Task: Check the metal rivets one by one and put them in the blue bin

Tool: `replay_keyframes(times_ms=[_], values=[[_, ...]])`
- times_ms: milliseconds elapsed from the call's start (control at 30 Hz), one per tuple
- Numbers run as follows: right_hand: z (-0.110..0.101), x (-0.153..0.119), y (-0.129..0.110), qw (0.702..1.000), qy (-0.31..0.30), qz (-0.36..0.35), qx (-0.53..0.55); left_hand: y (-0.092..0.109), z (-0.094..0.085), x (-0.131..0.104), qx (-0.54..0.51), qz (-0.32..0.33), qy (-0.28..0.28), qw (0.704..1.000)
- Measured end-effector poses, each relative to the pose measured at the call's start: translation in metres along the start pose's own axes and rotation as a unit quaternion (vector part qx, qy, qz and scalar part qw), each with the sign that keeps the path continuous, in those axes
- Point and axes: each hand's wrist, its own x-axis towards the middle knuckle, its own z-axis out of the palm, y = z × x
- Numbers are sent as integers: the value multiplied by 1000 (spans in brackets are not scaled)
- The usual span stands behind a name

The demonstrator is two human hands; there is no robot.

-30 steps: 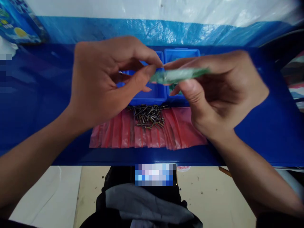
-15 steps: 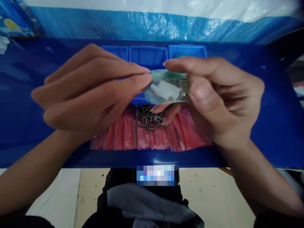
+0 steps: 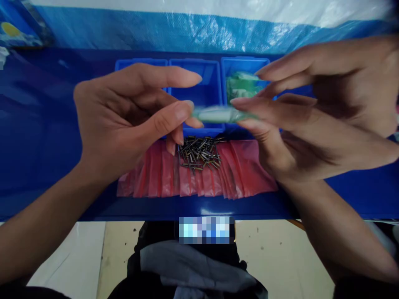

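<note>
A small clear-and-green plastic packet (image 3: 218, 114) with something white inside is stretched between both hands, blurred by motion. My left hand (image 3: 124, 112) pinches its left end between thumb and a finger, the index finger raised above. On the right end, the thumb and index finger of my right hand (image 3: 318, 108) are closed, its other fingers spread behind. Below the packet, a pile of small metal rivet-like pieces (image 3: 199, 153) lies on a row of overlapping red plastic bags (image 3: 249, 170).
Three blue bins stand behind the hands: a left bin (image 3: 141, 62), a middle bin (image 3: 195, 62) and a right bin (image 3: 245, 61) holding green packets (image 3: 243, 86). They rest on a blue table (image 3: 40, 124). A phone with a blurred screen (image 3: 205, 229) is below the table edge.
The packet has turned from its broad face to a narrow, rolled-looking shape. My left hand has rotated and its fingers have opened out; my right hand has turned and moved right.
</note>
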Motion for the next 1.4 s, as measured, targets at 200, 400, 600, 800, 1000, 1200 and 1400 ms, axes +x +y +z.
replay_keyframes(times_ms=[200,400,600,800,1000,1200,1400], values=[[-2,7,37,991,135,5,25,-18,-13,2,170,115,51,977],[-20,25,96,997,-19,-23,-77,-43,-34,15,324,309,-11,894],[-18,22,87,977,-63,-97,-182,-52,-36,21,365,313,-112,870],[-24,22,79,983,-150,-51,-98,-50,-39,20,370,292,-139,871],[-27,19,67,963,-163,-111,-182,-44,-43,15,388,284,-179,858],[-11,3,21,943,-224,-237,-60,-42,-44,12,380,321,-178,849],[12,-15,13,889,-327,-293,-128,-46,-44,13,379,336,-153,849]])
